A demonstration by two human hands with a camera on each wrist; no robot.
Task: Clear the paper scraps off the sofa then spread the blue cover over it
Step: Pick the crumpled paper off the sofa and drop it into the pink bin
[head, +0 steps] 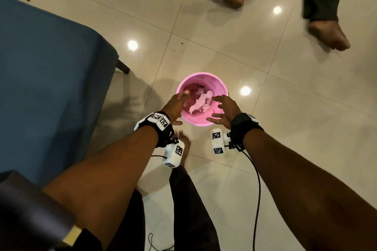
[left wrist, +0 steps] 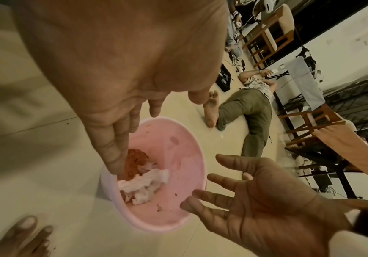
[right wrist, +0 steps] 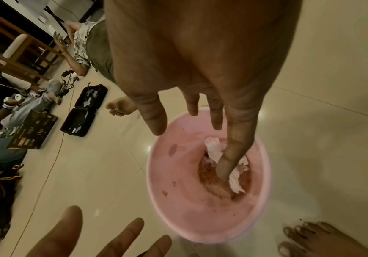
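While both hands (head: 177, 106) (head: 225, 111) hover over pink bin (head: 184, 84), fingers spread, empty; sofa (head: 51, 67) beside.

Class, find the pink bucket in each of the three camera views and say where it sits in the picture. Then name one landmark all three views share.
Head view: pink bucket, centre, on the floor between both hands.
Left wrist view: pink bucket, lower centre, under the left hand's fingertips.
Right wrist view: pink bucket, lower right, beneath the right hand.
Shared landmark: the crumpled white paper scraps inside it.
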